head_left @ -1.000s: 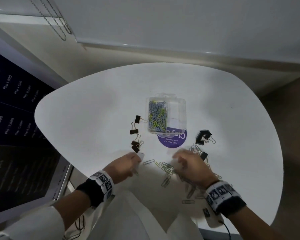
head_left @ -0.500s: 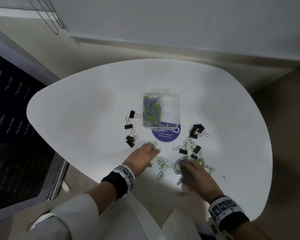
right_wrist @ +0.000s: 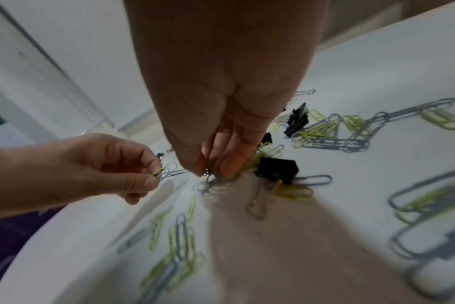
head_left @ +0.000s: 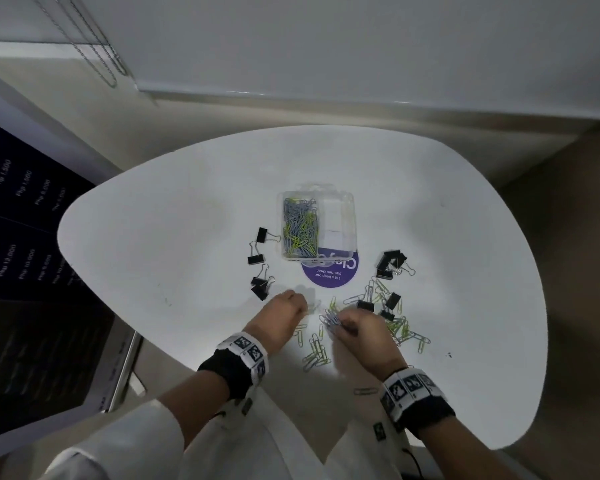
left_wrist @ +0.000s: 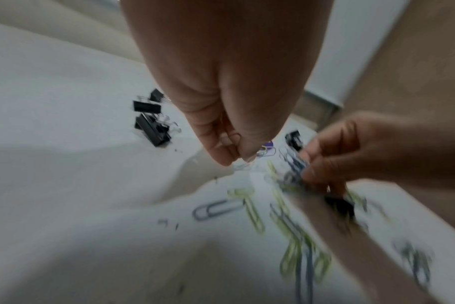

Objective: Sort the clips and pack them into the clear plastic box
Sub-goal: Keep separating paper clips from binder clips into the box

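The clear plastic box [head_left: 340, 223] stands mid-table with blue and yellow-green paper clips [head_left: 300, 226] filling its left half. My right hand [head_left: 355, 329] pinches a bunch of blue paper clips [head_left: 330, 321] just above the table; the bunch [left_wrist: 294, 164] also shows in the left wrist view. My left hand [head_left: 284, 311] pinches a couple of paper clips [right_wrist: 166, 173] between thumb and forefinger. Loose paper clips [head_left: 314, 351] lie scattered below and to the right of both hands. Black binder clips [head_left: 258, 268] lie left of the box, and more binder clips [head_left: 390, 263] lie to its right.
A round purple sticker [head_left: 333, 275] with white lettering lies on the white table [head_left: 153, 254], partly under the box. One paper clip [head_left: 365, 390] lies alone near the table's front edge. A dark board with printed prices [head_left: 18, 258] stands left of the table.
My right hand has gathered a bunch of blue clips and lifted it slightly. My left hand has slid right toward the loose clips and now pinches some.
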The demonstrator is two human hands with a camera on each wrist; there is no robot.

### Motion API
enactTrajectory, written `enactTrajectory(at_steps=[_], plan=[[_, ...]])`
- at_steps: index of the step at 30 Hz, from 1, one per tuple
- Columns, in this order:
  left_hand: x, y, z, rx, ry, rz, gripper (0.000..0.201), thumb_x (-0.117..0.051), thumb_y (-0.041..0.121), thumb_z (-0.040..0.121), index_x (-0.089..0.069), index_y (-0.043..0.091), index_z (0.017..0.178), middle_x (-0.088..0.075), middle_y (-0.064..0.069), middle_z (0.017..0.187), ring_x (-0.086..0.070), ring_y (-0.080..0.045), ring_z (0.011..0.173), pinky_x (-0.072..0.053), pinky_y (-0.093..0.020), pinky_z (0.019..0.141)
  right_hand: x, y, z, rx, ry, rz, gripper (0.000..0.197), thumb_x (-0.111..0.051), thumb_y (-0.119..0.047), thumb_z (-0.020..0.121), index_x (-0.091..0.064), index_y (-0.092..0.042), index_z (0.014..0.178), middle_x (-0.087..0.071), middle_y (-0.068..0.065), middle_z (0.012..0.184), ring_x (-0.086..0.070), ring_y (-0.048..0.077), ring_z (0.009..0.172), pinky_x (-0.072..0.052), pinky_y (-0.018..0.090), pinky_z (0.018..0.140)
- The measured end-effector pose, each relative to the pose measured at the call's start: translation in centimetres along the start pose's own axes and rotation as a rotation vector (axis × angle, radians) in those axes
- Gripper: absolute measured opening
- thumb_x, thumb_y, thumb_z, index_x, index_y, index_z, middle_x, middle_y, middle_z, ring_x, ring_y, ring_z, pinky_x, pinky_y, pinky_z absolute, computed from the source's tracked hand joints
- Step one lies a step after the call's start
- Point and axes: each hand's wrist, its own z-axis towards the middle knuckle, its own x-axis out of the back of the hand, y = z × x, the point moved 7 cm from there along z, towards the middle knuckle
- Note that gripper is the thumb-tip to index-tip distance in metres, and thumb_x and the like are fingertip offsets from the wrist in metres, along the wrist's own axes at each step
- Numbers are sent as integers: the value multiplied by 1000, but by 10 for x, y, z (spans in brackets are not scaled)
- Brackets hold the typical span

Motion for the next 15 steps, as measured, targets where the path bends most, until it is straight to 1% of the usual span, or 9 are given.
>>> enactTrajectory(at_steps=[2, 3, 5, 6, 8, 10, 12, 13, 15], plan=[[28, -3, 5, 10, 156, -97, 9, -50, 14, 94, -55, 15, 87, -54, 0, 87, -52, -17, 76, -48, -35, 72, 4, -10, 6, -4, -3, 93, 24, -67, -15, 86, -55, -20, 66, -58, -5, 65, -54, 7, 62, -47, 31, 65], [44, -3, 9, 10, 234, -136, 8, -52, 15, 94, -55, 16, 86, -55, 0, 84, -52, -15, 74, -47, -33, 70, 6, -16, 11, 3, 1, 129, 21, -68, -13, 86, -60, -22, 69, -61, -7, 68, -58, 5, 65, -50, 28, 68], [71, -4, 20, 3, 374, -204, 5, -56, 16, 93, -59, 15, 89, -58, 0, 83, -54, -13, 73, -48, -28, 68, 11, -32, 20, 8, 24, 187, 7, -70, -13, 87, -71, -19, 85, -71, -8, 80, -68, 5, 77, -55, 26, 79], [83, -6, 26, 7, 435, -244, 3, -59, 14, 92, -61, 14, 91, -61, 0, 84, -57, -12, 73, -49, -27, 68, 15, -40, 25, 4, 49, 198, 6, -71, -13, 87, -73, -16, 92, -73, -8, 84, -69, 5, 81, -56, 24, 82], [97, -15, 38, 51, 529, -338, 7, -63, 9, 89, -64, 14, 94, -65, -2, 87, -62, -12, 77, -52, -25, 73, 22, -57, 39, 9, 104, 202, 10, -72, -14, 87, -74, -14, 97, -74, -7, 85, -70, 8, 82, -55, 21, 81], [103, -24, 46, 98, 559, -393, 16, -63, 6, 88, -65, 13, 102, -67, -5, 94, -64, -14, 85, -54, -26, 80, 29, -72, 56, 3, 157, 213, 15, -73, -15, 86, -74, -12, 101, -72, -6, 85, -69, 10, 81, -51, 12, 78], [100, -29, 48, 108, 540, -391, 24, -60, 4, 89, -63, 12, 111, -64, -7, 104, -64, -16, 91, -55, -32, 84, 34, -84, 74, -4, 192, 231, 21, -74, -16, 87, -72, -8, 106, -70, -4, 86, -66, 10, 82, -45, 1, 74], [98, -29, 46, 97, 529, -378, 28, -57, 3, 89, -62, 12, 115, -61, -7, 108, -63, -16, 92, -55, -34, 85, 36, -90, 84, -3, 202, 244, 23, -73, -16, 87, -71, -7, 108, -69, -3, 87, -65, 9, 82, -44, 0, 74], [92, -29, 39, 48, 513, -338, 31, -54, 1, 90, -59, 12, 119, -55, -4, 111, -62, -15, 90, -54, -32, 86, 39, -100, 103, -13, 229, 265, 26, -73, -17, 87, -70, -6, 111, -69, -2, 90, -64, 9, 84, -48, 5, 79]])
